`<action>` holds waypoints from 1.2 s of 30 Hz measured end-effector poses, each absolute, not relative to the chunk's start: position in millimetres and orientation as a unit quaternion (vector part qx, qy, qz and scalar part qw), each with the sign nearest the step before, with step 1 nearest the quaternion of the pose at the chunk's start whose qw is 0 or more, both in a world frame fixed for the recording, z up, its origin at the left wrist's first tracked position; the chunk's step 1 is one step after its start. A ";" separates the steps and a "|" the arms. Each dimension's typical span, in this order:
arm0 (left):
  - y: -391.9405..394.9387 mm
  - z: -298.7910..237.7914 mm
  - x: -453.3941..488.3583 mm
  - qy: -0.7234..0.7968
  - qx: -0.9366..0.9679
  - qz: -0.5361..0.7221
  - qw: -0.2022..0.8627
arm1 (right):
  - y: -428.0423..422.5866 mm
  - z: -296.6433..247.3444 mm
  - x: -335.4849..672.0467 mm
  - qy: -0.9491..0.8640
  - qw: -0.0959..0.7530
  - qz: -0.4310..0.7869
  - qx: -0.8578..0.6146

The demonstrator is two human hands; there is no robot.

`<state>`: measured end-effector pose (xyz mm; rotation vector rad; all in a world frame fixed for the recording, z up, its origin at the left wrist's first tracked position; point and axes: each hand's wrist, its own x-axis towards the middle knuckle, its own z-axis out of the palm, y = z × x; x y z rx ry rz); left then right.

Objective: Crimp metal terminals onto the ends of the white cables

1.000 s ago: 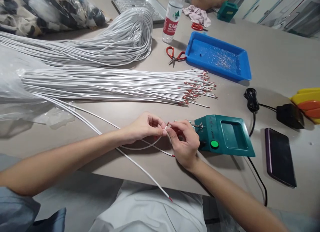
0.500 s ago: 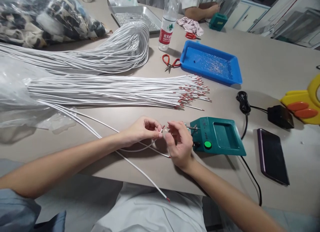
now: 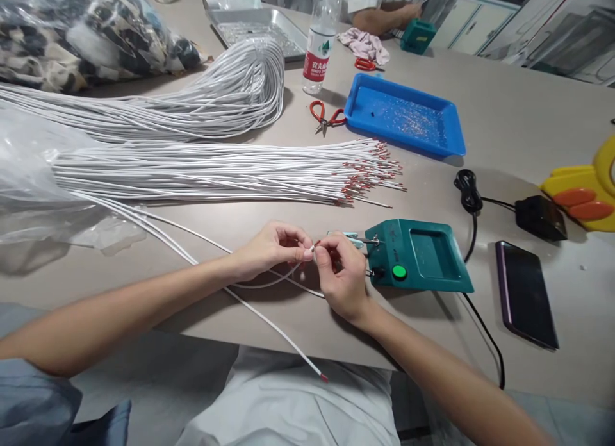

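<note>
My left hand (image 3: pixel 275 250) pinches a white cable (image 3: pixel 259 284) close to its red-tipped end, in front of the green device. Against it, my right hand (image 3: pixel 343 270) is closed with thumb and forefinger together at that same cable end. A small pale bit below the fingers is too blurred to name. Beside my right hand stands the green device (image 3: pixel 435 228) with a bright green button, metal prongs and a light-green clip (image 3: pixel 348 236). Other loose white cables (image 3: pixel 273 330) cross under my left wrist, one with its red end hanging past the table edge.
Behind my hands lies a bundle of white cables (image 3: pixel 216 170) with red ends, and a looped bundle (image 3: pixel 250 87) beyond. Red-handled snips (image 3: pixel 327 118), a blue tray (image 3: pixel 408 141) and a water bottle (image 3: pixel 317 55) stand further back. A phone (image 3: pixel 526 295) lies right. A co-worker's arm (image 3: pixel 379 20) shows far off.
My right thumb and forefinger have come together and closed in on the cable end beside my left fingers. A small pale bit now shows below them.
</note>
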<state>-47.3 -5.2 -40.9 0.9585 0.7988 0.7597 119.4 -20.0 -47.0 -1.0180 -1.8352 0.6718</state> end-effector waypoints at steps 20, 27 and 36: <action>-2.0 -39.2 -50.3 0.385 0.447 0.366 0.720 | -19.9 -59.2 123.0 -0.720 0.476 0.297 -0.409; -2.7 -40.7 -51.0 0.395 0.452 0.347 0.721 | -18.4 -56.8 123.6 -0.749 0.468 0.256 -0.394; -1.9 -41.6 -51.6 0.397 0.432 0.366 0.723 | -17.8 -56.3 124.4 -0.750 0.480 0.261 -0.372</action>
